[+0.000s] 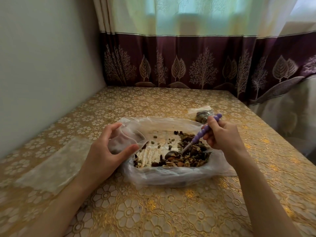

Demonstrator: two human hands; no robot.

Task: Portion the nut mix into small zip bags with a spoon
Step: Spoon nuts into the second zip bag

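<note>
Table (153, 211) fills lower two thirds of frame, covered in gold floral plastic cloth. Curtain (196, 62) across upper frame, pale top, dark purple band with tree and leaf print; plain wall (47, 65) upper left.

Large clear plastic bag (164, 175) lies at frame centre on table, mouth spread wide and rolled down, nut mix (189, 156) heaped in its right and lower part, scattered pieces toward its middle. Flat clear bags (51, 165) lie on table at left of frame, partly under left forearm.

Left hand (106, 151) left of centre, fingers and thumb curled round small zip bag (126, 141), grip holding it open at left edge of large bag, mouth facing right; a few dark pieces sit inside it. Right hand (222, 135) right of centre above large bag, grip closed around purple beaded handle of spoon (196, 139), fingers wrapped, handle end sticking out up-right past hand. Spoon slants down-left, metal bowl buried in nut mix, touching it.

Filled small zip bag (203, 114) lies on table just beyond right hand, upper right of large bag, dark contents visible, partly hidden by handle and fingers.
</note>
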